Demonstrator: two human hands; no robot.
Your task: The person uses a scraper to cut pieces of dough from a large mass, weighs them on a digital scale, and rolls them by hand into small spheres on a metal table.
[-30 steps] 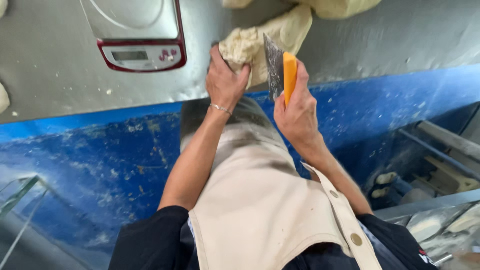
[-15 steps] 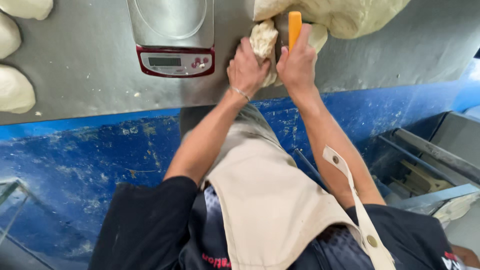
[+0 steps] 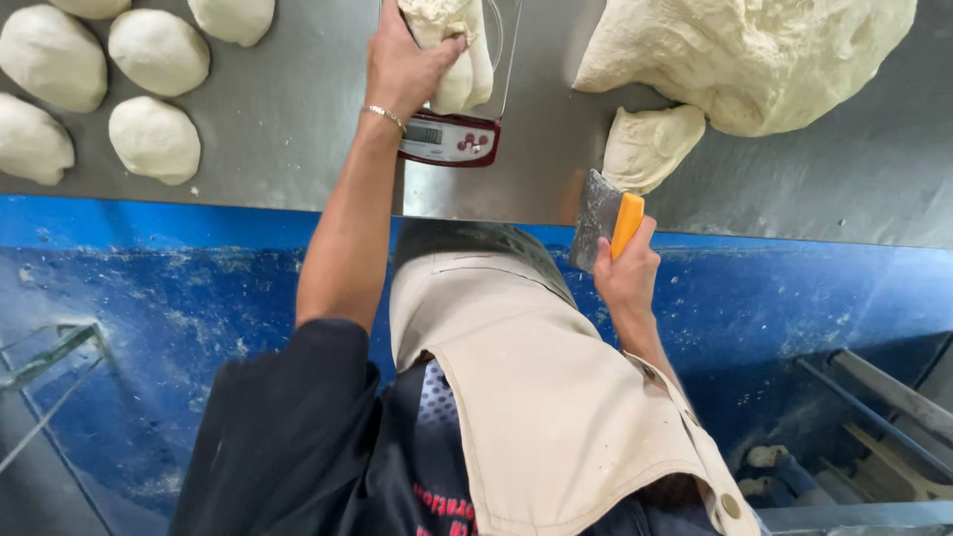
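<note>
Left hand closed on soft dough over the scale — probably sticky, best cupped underneath; right hand grips scraper nearby.

Black short-sleeved shirt, beige apron, thin silver bracelet.

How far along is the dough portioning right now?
Done: several rounded dough balls sit at the table's left. In hand: the left hand holds a dough piece on the scale; the right hand grips an orange-handled scraper. Left: a cut chunk and the large dough mass.
</note>
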